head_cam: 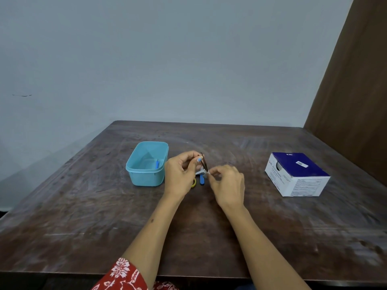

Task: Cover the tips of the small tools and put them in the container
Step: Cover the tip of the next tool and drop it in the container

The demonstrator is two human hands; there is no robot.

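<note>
Just right of the container (pixel 146 164), my left hand (pixel 180 174) pinches the thin, light, stiff tweezers (pixel 204 163) mid-shaft; my right hand (pixel 227 185) pinches their pointed tip end.

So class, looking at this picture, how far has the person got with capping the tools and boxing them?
Done: one blue tool already lies in the container. In hand: the left hand holds dark tweezers while the right hand pinches at the lower end, apparently fitting a cover. Left: a blue tool and a yellow ring lie on the table.
</note>
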